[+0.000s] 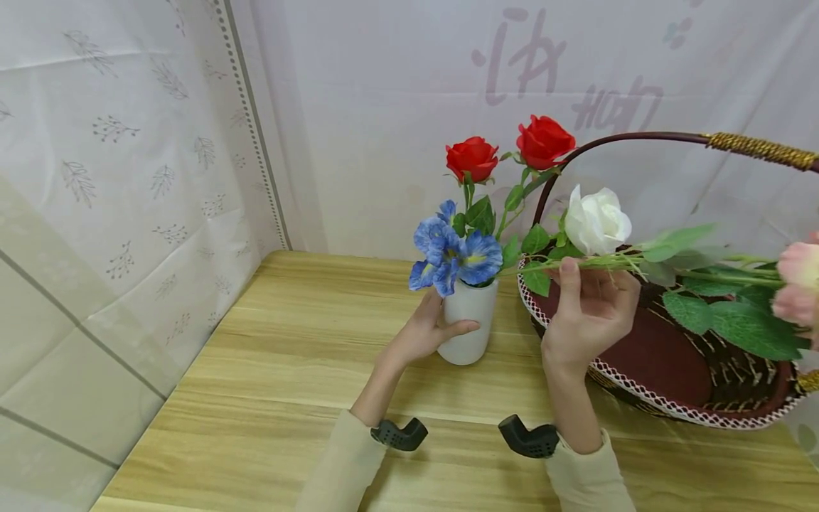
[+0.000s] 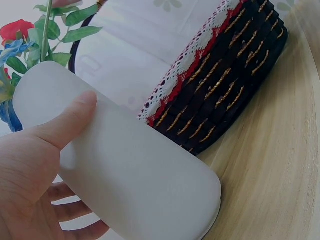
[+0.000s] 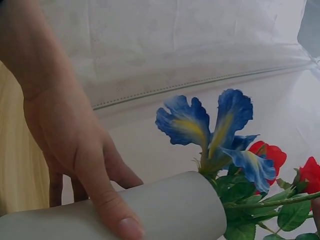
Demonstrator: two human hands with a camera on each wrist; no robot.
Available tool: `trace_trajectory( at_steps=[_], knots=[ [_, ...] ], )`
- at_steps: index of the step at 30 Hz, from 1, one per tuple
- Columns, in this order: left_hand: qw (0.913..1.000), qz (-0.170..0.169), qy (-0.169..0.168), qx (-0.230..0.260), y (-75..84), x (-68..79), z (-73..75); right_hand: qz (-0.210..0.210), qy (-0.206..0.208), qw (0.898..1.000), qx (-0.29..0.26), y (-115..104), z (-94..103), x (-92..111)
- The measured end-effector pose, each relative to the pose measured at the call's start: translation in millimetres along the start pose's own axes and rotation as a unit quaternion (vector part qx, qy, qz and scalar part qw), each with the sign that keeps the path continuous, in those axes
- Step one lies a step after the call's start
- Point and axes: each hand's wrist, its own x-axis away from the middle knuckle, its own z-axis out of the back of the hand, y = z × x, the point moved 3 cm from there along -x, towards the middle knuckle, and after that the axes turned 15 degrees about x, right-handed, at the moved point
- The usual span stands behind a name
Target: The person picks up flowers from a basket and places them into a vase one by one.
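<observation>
My left hand [image 1: 430, 328] grips a white vase [image 1: 470, 323] standing on the table; its thumb lies across the side in the left wrist view. From the vase rise a blue iris [image 1: 451, 249] and two red roses [image 1: 472, 158]. With thumb and fingers, my right hand [image 1: 591, 313] pinches a green stem [image 1: 537, 267] that runs nearly level to the vase mouth. Rightward, leafy stems reach a pink flower [image 1: 796, 284], cut off by the view's edge. A white rose [image 1: 598, 220] shows just above the right hand; where its stem goes is hidden.
A dark woven basket [image 1: 678, 412] with lace trim and a tall arched handle [image 1: 659, 135] stands right of the vase, below and behind the right hand. Patterned cloth [image 1: 371, 142] hangs behind the wooden table [image 1: 307, 341] and along its left.
</observation>
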Motion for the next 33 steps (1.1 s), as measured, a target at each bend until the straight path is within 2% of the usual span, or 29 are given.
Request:
trace_trajectory(
  at_steps=[10,21,33],
  knots=[
    [1.0000,-0.008,0.004,0.003,1.3,-2.8,-0.3,0.007,-0.023,1.000,0.015,18,1.1,6],
    [0.9998,-0.018,0.008,0.006,-1.7,-2.3,-0.1,-0.029,-0.072,0.997,0.026,33,-0.8,18],
    [0.9997,-0.022,0.011,0.004,-1.0,-4.3,-0.2,-0.031,-0.104,0.992,0.066,43,-3.6,31]
  ],
)
